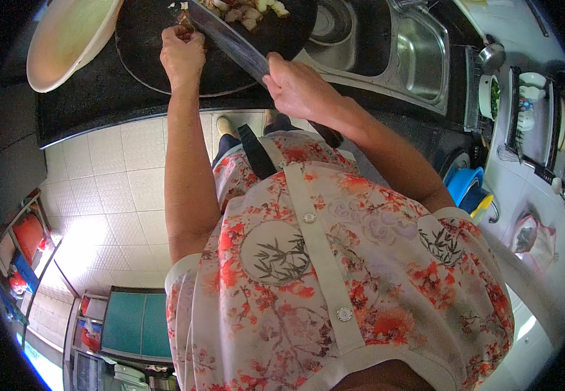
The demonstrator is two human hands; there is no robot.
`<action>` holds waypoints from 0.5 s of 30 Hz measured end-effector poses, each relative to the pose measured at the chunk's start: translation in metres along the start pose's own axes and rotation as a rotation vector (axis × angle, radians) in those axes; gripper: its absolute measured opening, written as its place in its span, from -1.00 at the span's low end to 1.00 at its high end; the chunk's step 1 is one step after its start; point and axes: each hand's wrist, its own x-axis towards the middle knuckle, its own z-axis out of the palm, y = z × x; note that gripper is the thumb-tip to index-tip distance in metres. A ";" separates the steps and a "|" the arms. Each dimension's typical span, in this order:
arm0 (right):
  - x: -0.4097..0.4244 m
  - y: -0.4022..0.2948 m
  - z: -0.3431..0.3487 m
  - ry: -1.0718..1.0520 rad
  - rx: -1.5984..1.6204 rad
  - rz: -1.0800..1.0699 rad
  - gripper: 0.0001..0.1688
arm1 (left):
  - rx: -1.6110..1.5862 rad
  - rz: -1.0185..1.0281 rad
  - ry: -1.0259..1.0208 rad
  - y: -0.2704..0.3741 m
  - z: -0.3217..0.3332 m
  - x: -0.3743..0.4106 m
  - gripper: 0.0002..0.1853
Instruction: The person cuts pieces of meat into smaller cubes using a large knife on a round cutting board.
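Observation:
My right hand [299, 85] grips a large kitchen knife by its dark handle. The broad steel blade [236, 41] slants up and left across a round dark cutting board [160, 68]. On the board's left side, my left hand [184, 56] pinches a small brownish food piece [184, 18] with its fingers curled, close to the blade's far end. Pale and brown chopped pieces [248, 14] lie beyond the blade, partly cut off by the top of the picture. What kind of food it is, I cannot tell.
Left of the board a large pale bowl [75, 41] stands by the dark counter [97, 107]. To the right are a steel sink [422, 61] with a round metal vessel [331, 24], a white container of greens [488, 97], a wall rack [532, 117] and blue basins [463, 185].

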 end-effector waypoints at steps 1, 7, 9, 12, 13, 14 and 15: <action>0.001 -0.002 0.000 0.007 0.020 -0.009 -0.77 | -0.006 0.005 0.006 -0.001 0.000 0.001 -0.67; 0.018 -0.012 0.000 0.018 0.005 0.047 -0.80 | -0.020 -0.035 -0.003 0.007 -0.003 0.001 -0.68; 0.026 -0.013 0.004 0.057 -0.028 0.021 -0.81 | -0.019 -0.039 -0.003 0.008 -0.002 0.002 -0.68; 0.037 -0.016 0.010 0.086 -0.050 -0.001 -0.83 | 0.008 0.017 0.030 0.000 0.001 0.006 -0.69; 0.040 -0.016 0.010 0.090 -0.052 -0.007 -0.83 | 0.013 0.028 0.037 -0.001 0.002 0.007 -0.69; 0.041 -0.015 0.009 0.095 -0.071 -0.015 -0.83 | 0.018 0.040 0.045 -0.003 0.002 0.008 -0.69; 0.043 -0.015 0.008 0.099 -0.091 -0.025 -0.82 | 0.024 0.048 0.039 -0.005 0.003 0.010 -0.67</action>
